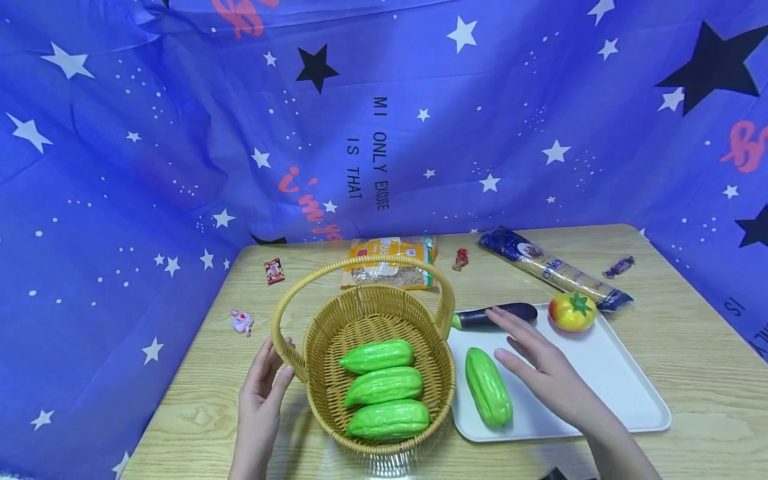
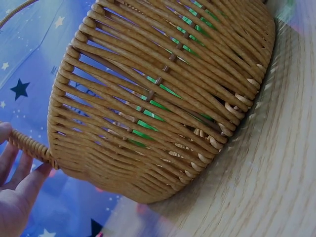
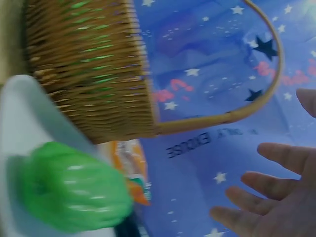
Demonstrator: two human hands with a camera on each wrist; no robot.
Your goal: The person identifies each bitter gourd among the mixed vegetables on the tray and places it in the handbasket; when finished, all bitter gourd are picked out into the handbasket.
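Observation:
A wicker basket (image 1: 318,347) with a hoop handle stands on the wooden table and holds three green gourds (image 1: 384,385). My left hand (image 1: 264,380) touches the basket where the handle meets its left rim (image 2: 29,147), fingers fairly straight. A fourth green gourd (image 1: 489,387) lies on a white tray (image 1: 606,373) to the right, along with a dark eggplant (image 1: 510,312) and a tomato (image 1: 572,311). My right hand (image 1: 534,357) hovers open above the tray between the gourd (image 3: 69,192) and the eggplant, fingers (image 3: 276,158) spread, holding nothing.
Behind the basket lie a yellow food packet (image 1: 390,261), a long pasta pack (image 1: 558,270), wrapped sweets (image 1: 274,270) and a small pink toy (image 1: 242,321). A blue star-print cloth (image 1: 180,133) hangs behind and to the left of the table.

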